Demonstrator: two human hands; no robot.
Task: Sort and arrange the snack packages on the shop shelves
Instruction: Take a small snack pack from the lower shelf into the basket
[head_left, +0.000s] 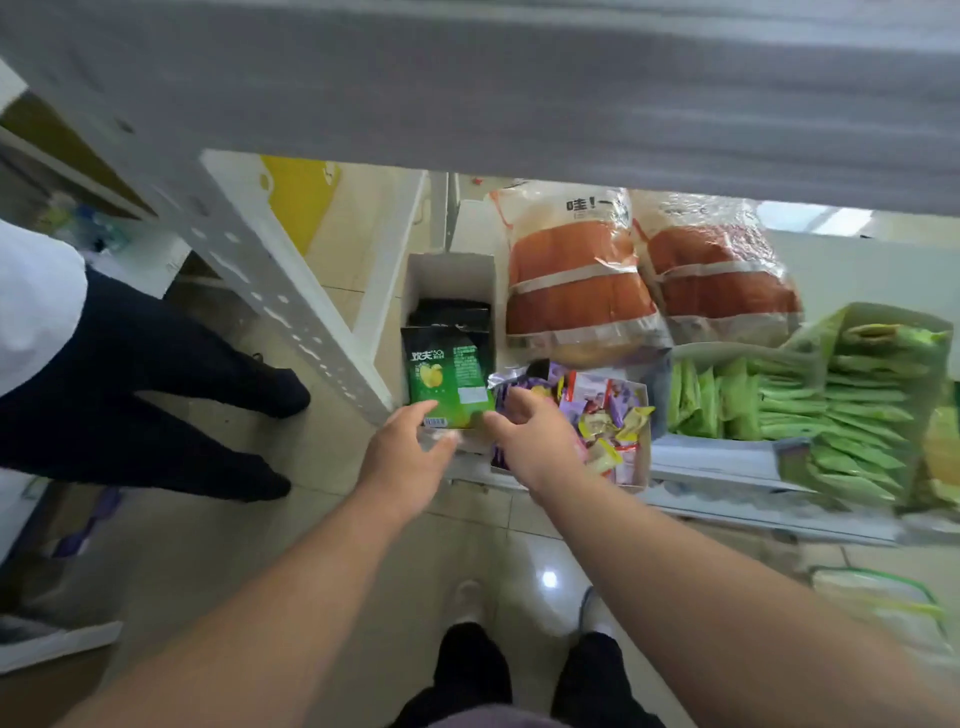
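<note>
A small shop is indicated by white perforated metal shelving (291, 312) at ten o'clock and bagged snacks (576, 270) stocked in open display boxes (857, 395) at three o'clock.

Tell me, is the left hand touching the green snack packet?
Touching. The head view shows the left hand with its fingers pinching the bottom edge of the green snack packet.
</note>
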